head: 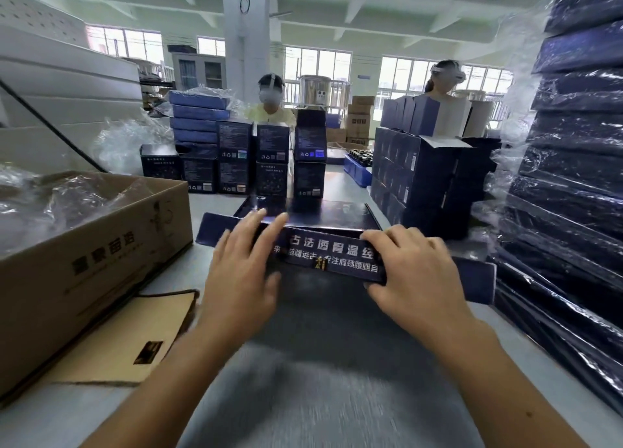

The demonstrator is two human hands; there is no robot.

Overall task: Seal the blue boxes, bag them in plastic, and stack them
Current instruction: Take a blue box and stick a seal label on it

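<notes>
1. Blue box (332,255), front flap, upper line: large white characters "古法透骨温经". The end of the line lies under the right hand (414,269).
2. Same flap, lower line: smaller white characters "来…疆远古·专注肩颈腰腿自". The start is partly covered by a finger of the left hand (241,272).
3. Cardboard carton (101,245), side wall: 4 large dark characters. The last 2 read "苗选"; the first 2 are blurred.
4. Small dark boxes (271,164) at the back: printed panels too small to read.

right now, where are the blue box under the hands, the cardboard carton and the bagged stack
blue box (332,257): head view, printed front flap.
cardboard carton (111,255): head view, printed side wall.
bagged stack (573,184): head view, wrapped box edge.
</notes>
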